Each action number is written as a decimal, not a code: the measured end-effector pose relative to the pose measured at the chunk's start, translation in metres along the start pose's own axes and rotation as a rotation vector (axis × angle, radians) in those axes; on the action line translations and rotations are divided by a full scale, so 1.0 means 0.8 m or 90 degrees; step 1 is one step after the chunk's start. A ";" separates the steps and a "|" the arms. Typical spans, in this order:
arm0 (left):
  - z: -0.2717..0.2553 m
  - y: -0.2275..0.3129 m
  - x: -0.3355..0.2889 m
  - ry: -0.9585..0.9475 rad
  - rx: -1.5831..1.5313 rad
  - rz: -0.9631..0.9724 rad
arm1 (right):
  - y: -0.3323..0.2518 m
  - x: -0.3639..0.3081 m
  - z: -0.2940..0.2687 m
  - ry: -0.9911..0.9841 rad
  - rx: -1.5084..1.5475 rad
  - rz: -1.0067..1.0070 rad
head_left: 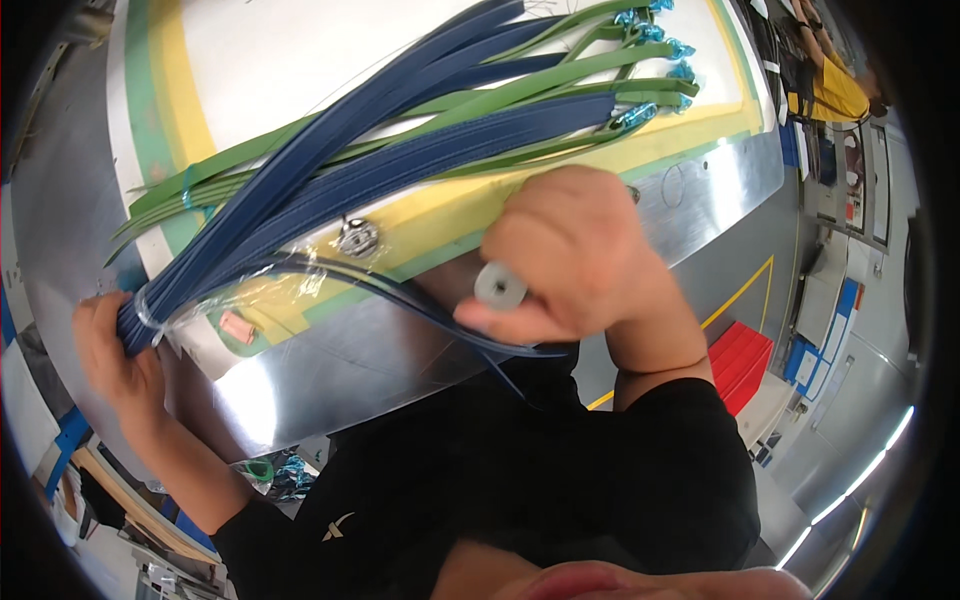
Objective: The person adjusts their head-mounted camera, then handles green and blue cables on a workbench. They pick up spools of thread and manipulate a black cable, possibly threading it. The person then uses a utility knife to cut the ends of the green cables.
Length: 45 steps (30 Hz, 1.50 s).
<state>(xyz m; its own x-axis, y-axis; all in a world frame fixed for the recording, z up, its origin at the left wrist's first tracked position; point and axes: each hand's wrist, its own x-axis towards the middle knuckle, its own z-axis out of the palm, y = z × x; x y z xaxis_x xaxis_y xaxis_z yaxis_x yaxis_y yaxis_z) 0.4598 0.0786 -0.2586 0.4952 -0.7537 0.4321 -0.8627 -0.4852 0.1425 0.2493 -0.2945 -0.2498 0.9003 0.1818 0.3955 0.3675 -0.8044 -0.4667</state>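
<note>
The left hand sits at the far left edge of the metal worktop, its grip closed around the gathered end of a bundle of blue straps, where a clear plastic wrap bunches around them. From that fist the blue straps fan up and to the right across the white, yellow and green mat, lying over a set of green straps whose far ends carry small blue-wrapped tips. To do this well, the left fist should, I judge, stay firm and low so the bundle does not slide while the other hand works. A small metal fitting lies on the mat just below the straps. A single thin dark strap loops off the worktop edge toward the right hand. That hand is fisted, knuckles up, its grip closed on a pale cylindrical handle whose round end faces the camera; the wrist bends sharply, forearm coming from the lower right.
</note>
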 end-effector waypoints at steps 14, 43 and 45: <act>-0.008 -0.039 -0.035 -0.028 0.020 -0.054 | -0.007 -0.016 0.003 -0.077 0.074 0.009; -0.072 0.037 0.031 0.412 -0.756 -0.417 | 0.000 -0.009 -0.005 0.218 -0.029 -0.125; -0.116 0.038 0.058 0.425 -0.888 -0.351 | -0.004 -0.010 -0.014 0.235 -0.034 -0.115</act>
<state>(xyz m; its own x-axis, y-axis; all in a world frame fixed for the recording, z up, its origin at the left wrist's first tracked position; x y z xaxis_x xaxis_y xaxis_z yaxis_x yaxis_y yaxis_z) 0.4467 0.0701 -0.1515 0.9456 -0.1424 0.2927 -0.2113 0.4156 0.8847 0.2387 -0.3000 -0.2427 0.6750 0.1154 0.7288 0.4901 -0.8084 -0.3260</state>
